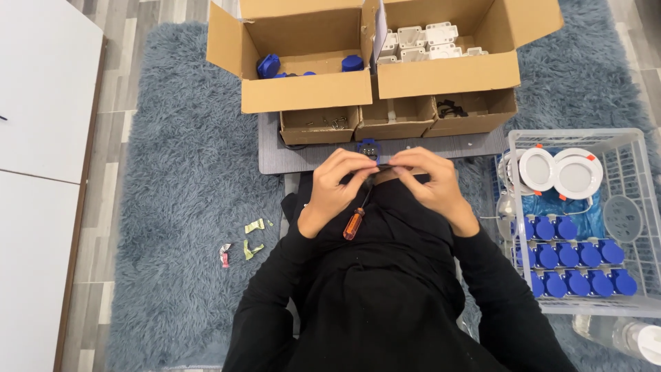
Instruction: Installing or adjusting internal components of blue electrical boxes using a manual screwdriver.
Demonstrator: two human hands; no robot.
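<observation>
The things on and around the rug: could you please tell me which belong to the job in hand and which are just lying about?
In use:
left hand
right hand
small dark part pinched between them
orange-handled screwdriver

Lying about:
crumpled wrappers
clear bottle
wire basket of blue caps

My fingers [358, 165] cover most of the small dark part [380, 167] I pinch (its shape is unclear). The screwdriver [356, 219] tip is hidden, and the bottle [623, 335] is cut off.

Shaggy rug on a plank floor

A grey-blue rug [179, 172] covers grey floorboards [110, 138]; white furniture [41, 124] stands at the left.
</observation>
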